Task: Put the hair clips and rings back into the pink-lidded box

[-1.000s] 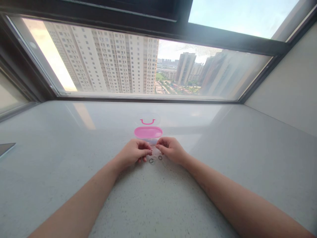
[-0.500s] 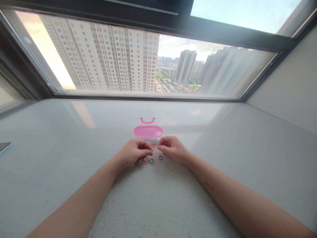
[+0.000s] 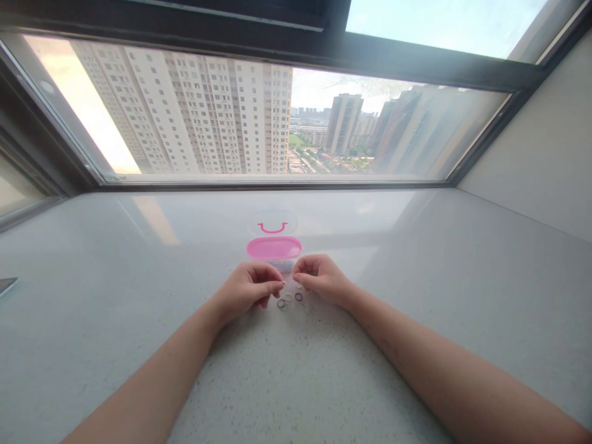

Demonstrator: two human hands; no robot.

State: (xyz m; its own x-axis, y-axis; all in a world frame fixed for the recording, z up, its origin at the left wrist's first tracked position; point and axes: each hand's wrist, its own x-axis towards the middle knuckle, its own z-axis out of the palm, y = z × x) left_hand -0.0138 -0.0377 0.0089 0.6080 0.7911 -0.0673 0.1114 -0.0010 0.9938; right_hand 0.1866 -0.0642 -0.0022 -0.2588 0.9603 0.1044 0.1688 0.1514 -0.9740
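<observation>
My left hand (image 3: pixel 250 287) is closed in a pinch, thumb against fingers, just above the countertop. Something tiny and pale shows at its fingertips, too small to name. Facing it, my right hand (image 3: pixel 321 279) is also pinched, and whatever lies between its fingers cannot be made out. A small gap separates the two hands. Beneath them lie small rings that look like elastic hair ties: a dark ring (image 3: pixel 281 304), another dark ring (image 3: pixel 298 297) and a pale ring (image 3: pixel 288 297). Right behind the hands is a clear container (image 3: pixel 283 266), partly covered by my fingers.
A pink oval tray (image 3: pixel 274 248) sits beyond the hands. Farther back lies a clear piece with a pink handle (image 3: pixel 272 229). A dark flat object (image 3: pixel 7 285) shows at the left edge. The speckled counter (image 3: pixel 296 382) ends at a window frame (image 3: pixel 272 187).
The view has shifted slightly. Both hands keep their pinches, and the rings and the pink tray stay in place.
</observation>
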